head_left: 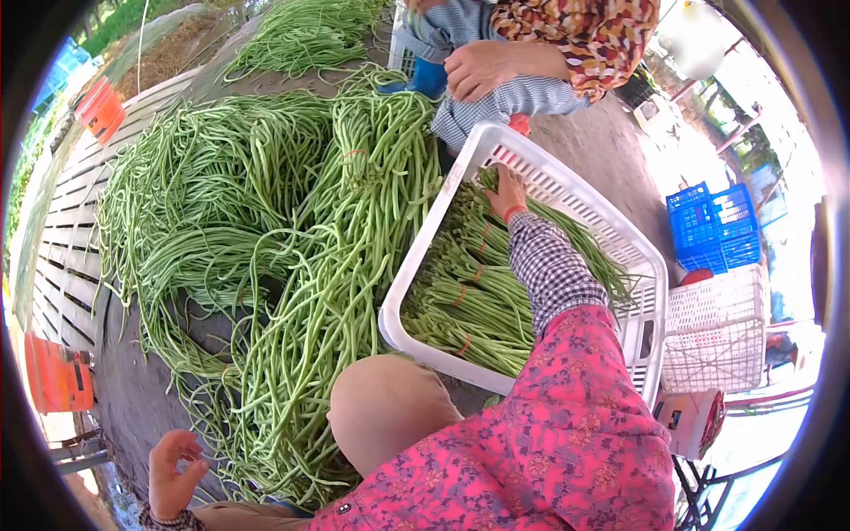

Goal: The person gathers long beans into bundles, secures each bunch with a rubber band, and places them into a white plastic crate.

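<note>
My right hand (506, 192) reaches into a white plastic crate (423, 257), its fingers closed around the end of a bundle of long beans (580, 239) along the crate's far side. Beside it in the crate lie several more bundles of long beans (456, 305), tied with red bands. My left hand (175, 473) is raised at the lower left, empty, with loosely curled fingers and the thumb apart. Close to it, the edge of a large heap of loose long beans (310, 327) covers the ground. A banded bundle (356, 164) lies on top of that heap.
Across from me sits another person, one hand (474, 71) resting on a knee. Blue crates (715, 226) and a white crate (715, 332) stand at the right. Orange buckets (57, 376) are at the left. More long beans (305, 35) lie at the back.
</note>
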The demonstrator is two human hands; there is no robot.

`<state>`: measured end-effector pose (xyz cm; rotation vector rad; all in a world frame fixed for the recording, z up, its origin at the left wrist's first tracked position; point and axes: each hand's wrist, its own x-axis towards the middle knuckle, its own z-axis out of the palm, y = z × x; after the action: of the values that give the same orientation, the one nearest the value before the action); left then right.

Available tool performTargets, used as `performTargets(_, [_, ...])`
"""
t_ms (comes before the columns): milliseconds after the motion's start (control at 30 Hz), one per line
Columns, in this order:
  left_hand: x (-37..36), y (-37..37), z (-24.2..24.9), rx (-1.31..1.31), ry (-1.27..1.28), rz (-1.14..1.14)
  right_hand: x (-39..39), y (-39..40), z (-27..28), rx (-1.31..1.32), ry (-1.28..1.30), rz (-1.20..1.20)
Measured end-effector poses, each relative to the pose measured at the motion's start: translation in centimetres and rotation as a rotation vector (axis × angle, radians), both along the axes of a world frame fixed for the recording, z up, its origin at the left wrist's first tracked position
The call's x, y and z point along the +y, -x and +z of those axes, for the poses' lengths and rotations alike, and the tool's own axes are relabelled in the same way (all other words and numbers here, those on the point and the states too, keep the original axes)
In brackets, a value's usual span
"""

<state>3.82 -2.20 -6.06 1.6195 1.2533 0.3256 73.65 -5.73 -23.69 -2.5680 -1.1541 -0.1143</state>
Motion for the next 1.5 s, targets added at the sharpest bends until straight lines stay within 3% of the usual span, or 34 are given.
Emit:
performTargets(267, [2.4,-3.6,-0.2,0.003,0.079,-0.181,0.0,-1.0,-2.7,0.091,-0.352,0.173])
performTargets(333, [3.0,-3.0,-0.6,0.051,0.067,-0.243,-0.7,-1.3,-2.5,0.042,-0.512,0.258])
performTargets(400, [3.2,-2.2,-0.4,0.064,0.091,-0.193,-3.1,-3.1,-2.4,-0.142,-0.488,0.256])
performTargets(467, [3.7,-1.7,-0.6,0.061,0.114,-0.18,-7.7,-2.8,-0.8,-0.31,-0.325,0.042])
performTargets(533, [4.1,-1.1,-1.0,0.058,0.141,-0.179,-12.9,-3.1,-1.3,-0.186,-0.043,-0.452])
performTargets(600, [4.3,-0.7,-1.5,0.095,0.16,-0.165,-16.9,-3.1,-2.9,-0.088,0.015,-0.757])
performTargets(800, [6.6,-1.9,-1.9,0.244,0.143,-0.305,-16.1,-5.9,-4.4,0.015,0.19,-0.818])
performTargets(1000, [14.3,-4.3,-10.1,0.234,-0.069,-0.397,-22.2,-9.5,-6.8,0.071,0.065,-0.328])
performTargets(1133, [21.8,-12.9,-16.2,0.142,-0.708,-0.474,-22.5,-7.3,-5.8,0.049,0.013,-0.226])
performTargets(1200, [26.0,-17.0,-19.9,0.234,-0.642,-0.466,-22.4,-7.0,-5.8,0.016,0.044,-0.244])
performTargets(1300, [28.9,-20.6,-23.3,0.623,-0.77,-0.685,-21.9,-6.1,-5.4,-0.002,0.091,-0.286])
performTargets(1400, [27.2,-22.7,-18.0,0.891,-0.508,-0.774,-21.6,-5.0,-4.9,-0.009,0.085,-0.296])
performTargets(1500, [26.6,-22.0,-19.8,1.077,-0.56,-0.808,-21.5,-4.9,-4.8,-0.015,0.059,-0.292])
